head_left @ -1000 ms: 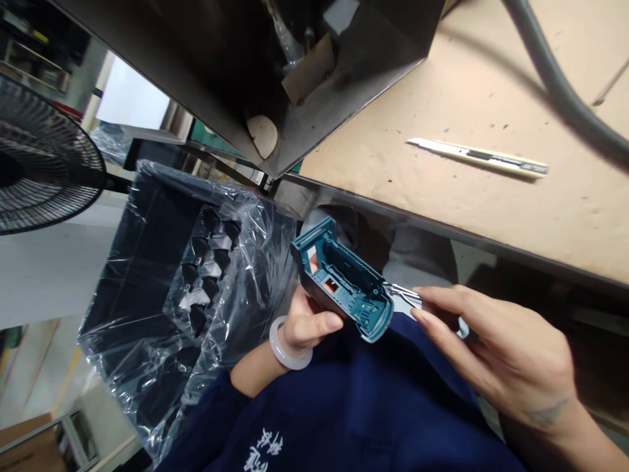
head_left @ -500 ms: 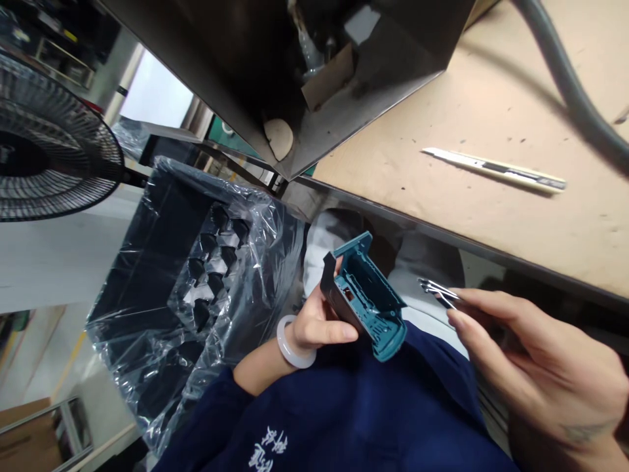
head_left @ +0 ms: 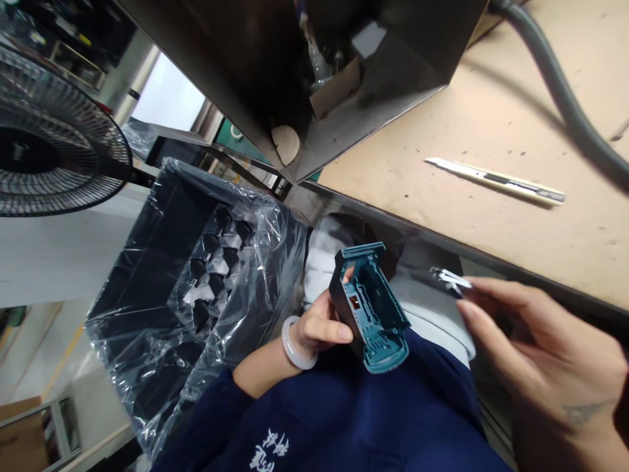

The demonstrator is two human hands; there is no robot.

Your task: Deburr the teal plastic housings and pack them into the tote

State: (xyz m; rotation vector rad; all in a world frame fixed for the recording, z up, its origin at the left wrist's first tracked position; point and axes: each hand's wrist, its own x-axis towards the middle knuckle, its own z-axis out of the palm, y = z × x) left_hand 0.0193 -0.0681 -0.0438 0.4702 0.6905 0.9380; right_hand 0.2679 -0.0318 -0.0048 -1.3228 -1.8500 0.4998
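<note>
My left hand (head_left: 322, 324) grips a teal and black plastic housing (head_left: 381, 341) over my lap. Its hollow inside, with ribs and a small reddish spot, faces up toward me. The fingers behind the housing are mostly hidden; the thumb lies along its black side. To the right, apart from the housing, my right hand (head_left: 535, 347) pinches a small shiny metal piece (head_left: 451, 279) between thumb and forefinger. Its thin prongs point left toward the housing; blur hides its exact kind.
A utility knife (head_left: 496, 181) lies on the wooden table (head_left: 393, 157), beside a thick grey hose (head_left: 565, 85). A dark metal box (head_left: 388, 105) stands at the table's corner. At left are a plastic-lined bin (head_left: 122, 275) with black parts and a black fan (head_left: 63, 144).
The housing has turned a little, showing more of its inside. The metal piece has shifted slightly right in my right hand. The whole view has moved a little.
</note>
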